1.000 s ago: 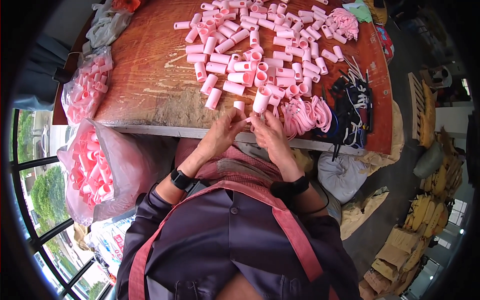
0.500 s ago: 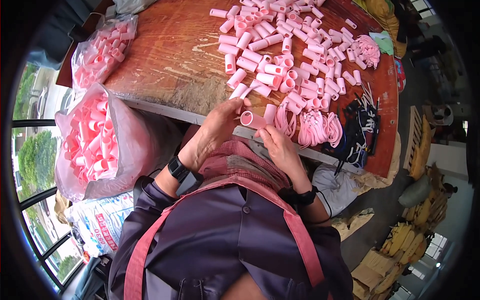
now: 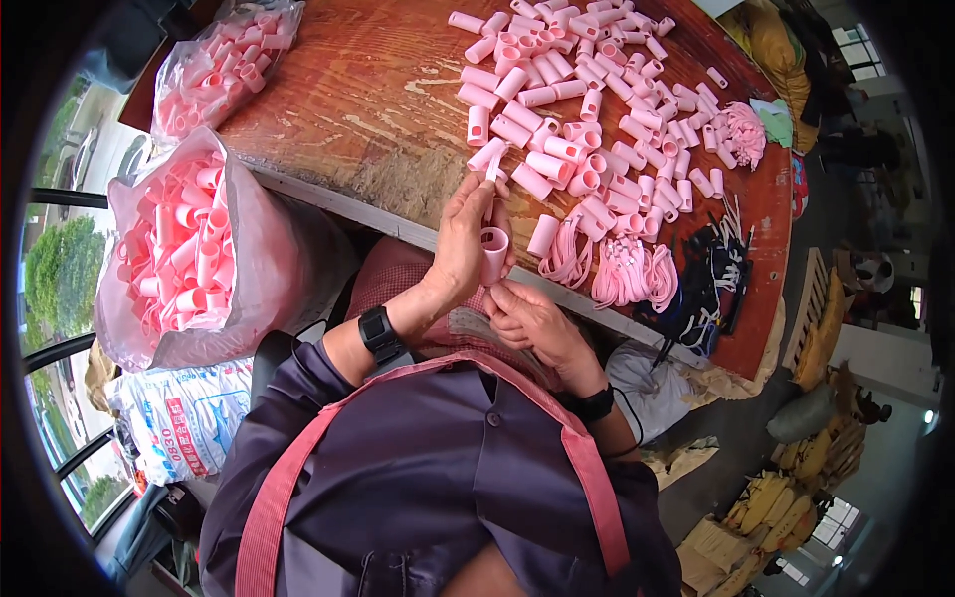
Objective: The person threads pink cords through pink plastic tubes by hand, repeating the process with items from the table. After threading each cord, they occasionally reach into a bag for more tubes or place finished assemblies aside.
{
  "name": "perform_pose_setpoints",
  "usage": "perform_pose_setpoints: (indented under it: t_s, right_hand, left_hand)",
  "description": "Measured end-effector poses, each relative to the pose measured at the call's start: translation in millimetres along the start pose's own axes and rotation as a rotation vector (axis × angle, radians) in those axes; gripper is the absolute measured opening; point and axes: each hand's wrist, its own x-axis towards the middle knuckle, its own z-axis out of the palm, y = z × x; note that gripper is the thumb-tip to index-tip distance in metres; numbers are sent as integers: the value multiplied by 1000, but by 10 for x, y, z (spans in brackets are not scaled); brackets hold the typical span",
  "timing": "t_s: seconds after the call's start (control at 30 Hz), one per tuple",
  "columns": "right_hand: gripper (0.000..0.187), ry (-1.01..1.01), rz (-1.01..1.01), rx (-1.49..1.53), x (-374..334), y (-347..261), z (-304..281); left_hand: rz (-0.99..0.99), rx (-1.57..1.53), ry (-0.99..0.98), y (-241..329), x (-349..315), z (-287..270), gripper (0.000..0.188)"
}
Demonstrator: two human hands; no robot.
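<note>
A short pink plastic tube (image 3: 493, 261) is held in front of me with its open end up, the fingers of my left hand (image 3: 460, 239) curled round its far side. From between that hand's thumb and forefinger a thin whitish strip (image 3: 493, 164) sticks up; its kind cannot be made out. Just below the tube's lower end, the fingertips of my right hand (image 3: 537, 320) are pinched together, and whatever they hold is hidden. Beyond my hands lies a large heap of similar pink tubes (image 3: 557, 169). Bundles of pink cord (image 3: 622, 274) lie right of the tube at the table edge.
The worn reddish wooden table (image 3: 358, 109) spans the far side. A large clear bag (image 3: 119, 328) full of pink pieces stands at left, with a smaller bag of tubes (image 3: 224, 75) behind. Dark and white cords (image 3: 711, 269) lie at the table's right end.
The tube has moved left and down, tipping from sideways to upright, and my left fingers now wrap it. My right hand has moved down and slightly left with it.
</note>
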Motion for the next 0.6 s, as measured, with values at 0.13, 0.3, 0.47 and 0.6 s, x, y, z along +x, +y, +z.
perform_pose_setpoints:
  t_s: [0.13,0.3,0.47,0.6]
  right_hand:
    - [32,-75,-80,53,-37,4,-95]
    - [32,-96,-23,20,-287,118,-280]
    - [32,-39,-167,100,-96,-98,-215]
    - [32,57,-273,169,-150,-120,-398]
  left_hand:
    - [143,6,168,213,131,146,22]
    - [467,214,224,887,419,-272,25]
    - [430,549,159,650,106,-77,25]
    - [913,871,727,1596,-272,-667,30]
